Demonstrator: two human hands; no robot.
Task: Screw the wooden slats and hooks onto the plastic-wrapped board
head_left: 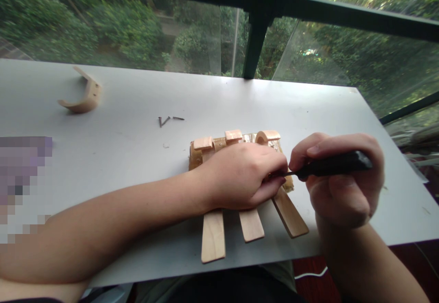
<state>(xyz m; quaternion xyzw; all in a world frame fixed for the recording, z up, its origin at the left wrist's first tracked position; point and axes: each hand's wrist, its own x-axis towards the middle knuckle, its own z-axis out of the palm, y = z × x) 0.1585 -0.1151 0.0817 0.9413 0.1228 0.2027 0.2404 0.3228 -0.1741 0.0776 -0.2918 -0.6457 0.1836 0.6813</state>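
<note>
My right hand [346,179] is wrapped round the black handle of a screwdriver [334,165], its thin shaft pointing left. The shaft's tip disappears at the pinched fingers of my left hand [252,172]; what they grip there is hidden. Beneath my left hand lies a block wrapped in brown and clear tape [196,156]. Curved light wooden pieces lie across this block: a left strip [213,239], a middle strip [252,225] and a right strip [291,214] stick out toward me, and their bent ends show on the far side.
Several loose screws [166,121] lie on the white table [137,143] beyond the block. Farther left sits another bent wooden piece [89,96] with holes in it. A pixelated patch [20,170] covers something at the left edge. Windows with a dark frame [262,15] border the table's far side.
</note>
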